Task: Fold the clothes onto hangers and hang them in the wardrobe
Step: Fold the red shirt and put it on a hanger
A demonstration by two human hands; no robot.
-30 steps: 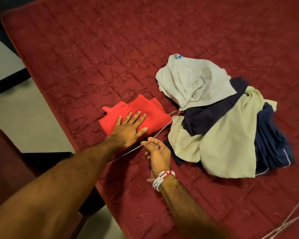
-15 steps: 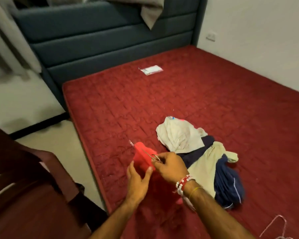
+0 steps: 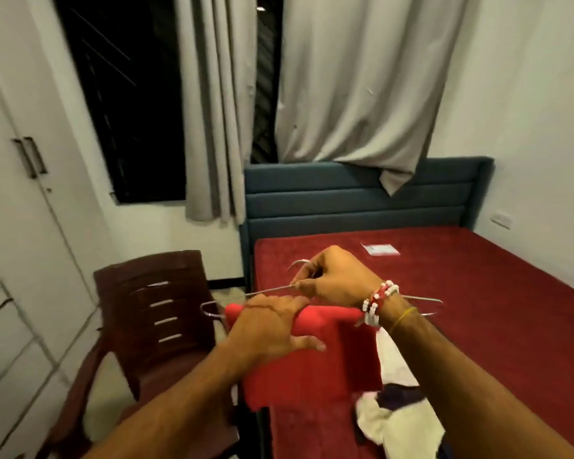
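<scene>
A red cloth (image 3: 312, 369) hangs folded over the bottom bar of a thin wire hanger (image 3: 212, 308), held up in the air over the bed's near corner. My right hand (image 3: 335, 279), with bead bracelets on the wrist, grips the hanger at its neck just below the hook. My left hand (image 3: 269, 326) lies over the fold of the red cloth on the bar, fingers spread against it. A pile of white, cream and dark navy clothes (image 3: 398, 422) rests on the red mattress (image 3: 478, 309) below my right forearm. White wardrobe doors (image 3: 20, 226) with dark handles stand at the left.
A dark brown plastic chair (image 3: 153, 313) stands between the wardrobe and the bed. A blue padded headboard (image 3: 345, 200) backs the bed, with grey curtains (image 3: 362, 77) and a dark window above. A small white packet (image 3: 380, 249) lies far on the mattress.
The red cloth and hanger have been lifted off the mattress into the air. My view has swung up from the bed toward the window and wardrobe.
</scene>
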